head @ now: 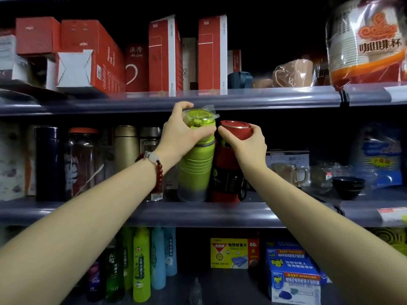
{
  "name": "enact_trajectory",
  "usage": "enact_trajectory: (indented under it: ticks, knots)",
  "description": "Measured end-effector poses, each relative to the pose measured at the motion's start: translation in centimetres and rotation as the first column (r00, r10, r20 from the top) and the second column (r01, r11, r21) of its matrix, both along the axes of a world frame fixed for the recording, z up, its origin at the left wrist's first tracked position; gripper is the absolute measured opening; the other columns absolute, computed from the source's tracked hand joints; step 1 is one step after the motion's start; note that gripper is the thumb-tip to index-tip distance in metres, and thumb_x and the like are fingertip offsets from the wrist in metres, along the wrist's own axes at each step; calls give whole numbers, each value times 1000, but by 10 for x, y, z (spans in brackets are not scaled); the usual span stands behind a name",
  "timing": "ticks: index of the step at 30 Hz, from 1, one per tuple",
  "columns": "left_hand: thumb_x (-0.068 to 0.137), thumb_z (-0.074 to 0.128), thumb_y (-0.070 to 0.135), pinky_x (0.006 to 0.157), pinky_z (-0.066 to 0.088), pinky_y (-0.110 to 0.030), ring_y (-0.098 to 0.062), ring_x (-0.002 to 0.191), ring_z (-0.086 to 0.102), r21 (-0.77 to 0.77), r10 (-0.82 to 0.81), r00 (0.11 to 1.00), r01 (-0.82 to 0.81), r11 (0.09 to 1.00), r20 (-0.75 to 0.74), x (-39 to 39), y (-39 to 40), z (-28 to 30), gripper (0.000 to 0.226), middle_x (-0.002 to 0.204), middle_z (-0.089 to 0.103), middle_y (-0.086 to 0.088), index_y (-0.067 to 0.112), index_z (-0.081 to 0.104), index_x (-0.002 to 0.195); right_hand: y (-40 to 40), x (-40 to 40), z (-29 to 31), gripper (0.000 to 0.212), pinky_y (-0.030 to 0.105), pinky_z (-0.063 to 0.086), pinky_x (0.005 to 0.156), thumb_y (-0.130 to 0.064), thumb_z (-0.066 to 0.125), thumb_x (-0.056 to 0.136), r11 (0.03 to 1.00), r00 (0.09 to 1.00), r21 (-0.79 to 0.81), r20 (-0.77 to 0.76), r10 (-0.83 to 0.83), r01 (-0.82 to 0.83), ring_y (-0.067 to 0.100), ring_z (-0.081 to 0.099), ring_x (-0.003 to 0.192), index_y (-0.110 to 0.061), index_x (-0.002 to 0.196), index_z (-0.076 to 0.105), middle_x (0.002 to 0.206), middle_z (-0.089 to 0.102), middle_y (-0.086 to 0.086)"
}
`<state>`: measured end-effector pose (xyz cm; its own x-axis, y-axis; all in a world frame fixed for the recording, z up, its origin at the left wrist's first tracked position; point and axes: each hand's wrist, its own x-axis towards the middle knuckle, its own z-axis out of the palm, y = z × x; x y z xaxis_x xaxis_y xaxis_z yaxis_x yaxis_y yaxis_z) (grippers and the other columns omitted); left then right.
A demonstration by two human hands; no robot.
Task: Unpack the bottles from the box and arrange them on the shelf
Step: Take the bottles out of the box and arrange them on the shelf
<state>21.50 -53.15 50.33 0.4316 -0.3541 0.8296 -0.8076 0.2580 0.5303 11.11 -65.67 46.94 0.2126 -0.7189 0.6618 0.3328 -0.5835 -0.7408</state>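
Observation:
A green bottle (195,168) in clear wrap stands upright on the middle shelf (176,213), near its front edge. My left hand (182,130) grips it around the lid. Right beside it, touching, stands a red bottle (228,172) with a black label. My right hand (246,144) holds that one by its red cap. The box the bottles came from is out of view.
Left on the same shelf stand a dark blue flask (47,164), a glass jar (81,164) and a gold flask (125,148). Glass mugs (288,170) and black bowls (348,187) sit to the right. Red boxes (165,56) fill the upper shelf; spray bottles and insecticide boxes the lower.

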Motion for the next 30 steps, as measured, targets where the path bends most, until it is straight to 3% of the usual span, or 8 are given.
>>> enact_trajectory:
  ticks: [4,7,11,13,17,20,23,30]
  knots:
    - [56,83,43,88,51,-27,-6,98,63,-1,-24,1000,24,1000,-16,7,-5,-3,66,106,64,11,30,50,112,-9,4,-5,77,42,51,97,-65,75,58,997,997,13,0,80,-80,17,61,108,-29,123,54,110,63,-8]
    - [53,81,52,91,50,-26,-3,101,63,-5,-63,998,63,998,-2,11,-9,-12,63,106,65,15,41,50,107,-11,9,-12,82,44,53,96,-68,74,53,990,991,40,24,134,-135,15,63,105,-28,122,54,110,65,-7]
    - [48,84,58,99,48,-41,-11,107,64,36,-144,987,147,989,-67,18,-20,-30,74,116,66,6,42,54,113,-17,13,-25,85,43,52,97,-60,79,54,985,987,55,14,161,-162,13,64,104,-24,125,51,113,65,-3]
    - [51,87,48,98,49,-41,-11,104,66,48,-183,979,187,981,-85,21,-22,-33,76,112,69,6,36,52,118,-20,14,-30,85,43,51,98,-56,81,55,982,983,52,-6,184,-183,13,65,105,-25,128,51,115,66,-2]
    - [59,88,18,89,50,-23,2,99,64,138,-231,971,238,961,-68,26,-14,-38,92,111,65,13,29,37,135,-26,19,-40,98,46,49,101,-62,84,48,976,975,49,-66,214,-211,17,64,111,-35,133,45,121,65,-2]
    - [50,89,33,99,47,-32,-3,112,59,231,-167,985,174,957,-49,33,-13,-62,111,121,60,17,39,24,140,-27,18,-44,92,46,49,101,-53,84,52,983,977,22,-109,184,-182,16,63,111,-38,133,43,121,64,-5]
    - [49,84,48,105,43,-38,-6,117,57,253,-90,994,102,962,-62,36,-13,-78,112,127,58,18,47,20,140,-28,16,-44,88,43,48,102,-44,85,62,988,982,21,-114,154,-152,15,62,110,-29,137,42,122,61,-4]
    - [62,85,39,97,41,-23,-6,116,54,318,-35,999,24,948,27,23,-18,-69,103,129,58,13,45,21,143,-29,12,-48,78,40,47,100,-48,79,70,995,998,94,-56,20,-15,19,59,109,-24,135,45,119,62,0]
